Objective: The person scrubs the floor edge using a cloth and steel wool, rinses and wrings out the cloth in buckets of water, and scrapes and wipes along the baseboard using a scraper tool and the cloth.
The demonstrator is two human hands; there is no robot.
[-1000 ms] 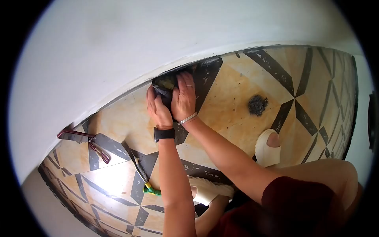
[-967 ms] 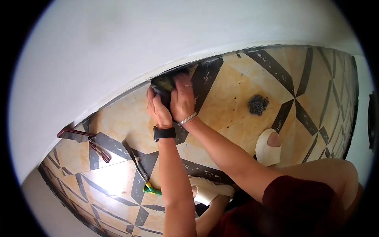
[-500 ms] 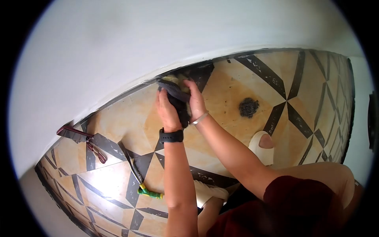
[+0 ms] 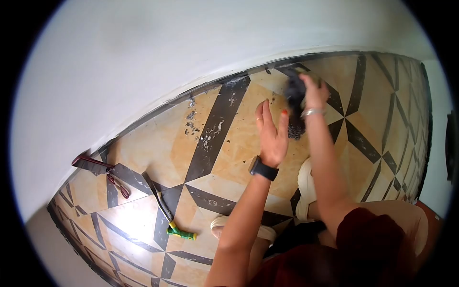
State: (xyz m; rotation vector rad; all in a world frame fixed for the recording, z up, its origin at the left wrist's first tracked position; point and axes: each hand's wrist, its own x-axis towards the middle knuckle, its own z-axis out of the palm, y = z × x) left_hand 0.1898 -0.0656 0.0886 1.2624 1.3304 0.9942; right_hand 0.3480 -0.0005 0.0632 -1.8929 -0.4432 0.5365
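Two hands, head view. Left hand (image 4: 273,136): open wide, fingers straight, thumb apart, palm turned toward the right hand; nothing in its grasp. Right hand (image 4: 315,93): fingers curled against one dark bundle (image 4: 295,92), blurred — its outline and material cannot be told. The bundle is at the palm side of the right hand, near the wall edge, between the two hands in the picture.

Edges: one white wall (image 4: 167,52), meeting the tiled floor (image 4: 148,146) in a dark, curved line. Open room: a broad stretch of floor to the left of the left hand, running toward the tools.

Counts: one dark clump (image 4: 295,132) on the floor, partly hidden, just below the bundle in view; one scatter of grey flakes (image 4: 192,116) near the wall, pieces too small to count; one bent tool with a green and yellow handle (image 4: 180,233), lying well apart from both hands; one dark blade with a maroon handle (image 4: 93,165) and cord, near the wall; two cream shoes (image 4: 305,189); one black wristwatch (image 4: 264,168) — left wrist; silver-coloured bracelet (image 4: 313,112), right.
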